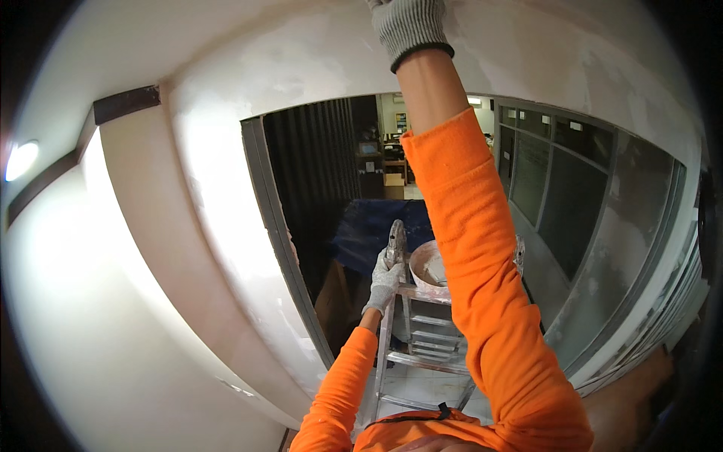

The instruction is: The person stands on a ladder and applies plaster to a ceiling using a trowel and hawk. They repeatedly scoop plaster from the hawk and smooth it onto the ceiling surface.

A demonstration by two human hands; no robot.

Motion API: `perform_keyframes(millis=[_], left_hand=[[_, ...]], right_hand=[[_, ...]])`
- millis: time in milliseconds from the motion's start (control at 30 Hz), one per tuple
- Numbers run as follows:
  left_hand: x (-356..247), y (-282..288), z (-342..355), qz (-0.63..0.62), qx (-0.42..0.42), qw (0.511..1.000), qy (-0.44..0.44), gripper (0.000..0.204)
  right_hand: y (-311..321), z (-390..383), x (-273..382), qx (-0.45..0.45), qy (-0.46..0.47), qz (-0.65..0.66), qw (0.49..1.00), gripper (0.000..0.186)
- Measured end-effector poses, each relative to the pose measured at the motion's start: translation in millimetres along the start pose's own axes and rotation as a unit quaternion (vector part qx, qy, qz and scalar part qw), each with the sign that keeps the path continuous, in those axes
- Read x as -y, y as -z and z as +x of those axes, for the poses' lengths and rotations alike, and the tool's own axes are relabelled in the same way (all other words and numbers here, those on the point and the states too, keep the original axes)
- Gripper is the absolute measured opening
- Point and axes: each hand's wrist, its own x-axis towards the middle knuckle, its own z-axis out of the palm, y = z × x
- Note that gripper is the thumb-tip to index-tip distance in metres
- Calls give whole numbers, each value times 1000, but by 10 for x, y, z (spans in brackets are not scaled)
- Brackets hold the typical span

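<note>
My right arm in an orange sleeve reaches up across the view to the patchy white plastered surface point(331, 68) overhead. My right hand point(410, 29), in a grey knit glove, is at the top edge; its fingers are cut off by the frame, so whatever they hold is hidden. Lower down, my gloved left hand point(385, 283) is closed around the spattered upper end of a metal stepladder point(397, 239). Beside it, at the top of the ladder, stands a pinkish bucket point(424, 264) with whitish paste inside, partly covered by my right sleeve.
A large opening with a dark metal frame point(265, 181) lies ahead, with a dark corrugated shutter point(316, 151) and a blue sheet point(358, 233) beyond it. Glazed panels point(576, 192) line the right side. A pale column point(162, 196) stands at left. Tiled floor point(422, 386) shows between the ladder's rungs.
</note>
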Motion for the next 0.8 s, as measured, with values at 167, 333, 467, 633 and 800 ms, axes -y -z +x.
perform_keyframes(millis=[167, 333, 467, 633, 800], left_hand=[[72, 257, 34, 23, -9, 999, -35, 55], [-292, 92, -223, 38, -25, 998, -39, 55], [-263, -22, -198, 11, -16, 1000, -24, 56], [178, 73, 68, -2, -21, 1000, -2, 57], [338, 1, 137, -71, 3, 997, 30, 58]], right_hand=[[-507, -355, -307, 39, 304, -322, 896, 31], [-743, -1166, -324, -84, 537, -543, 640, 32], [-391, -1516, 54, 93, 168, -226, 955, 40], [149, -648, -365, -76, 1, -58, 995, 29], [298, -116, -571, -55, -5, -71, 996, 40]])
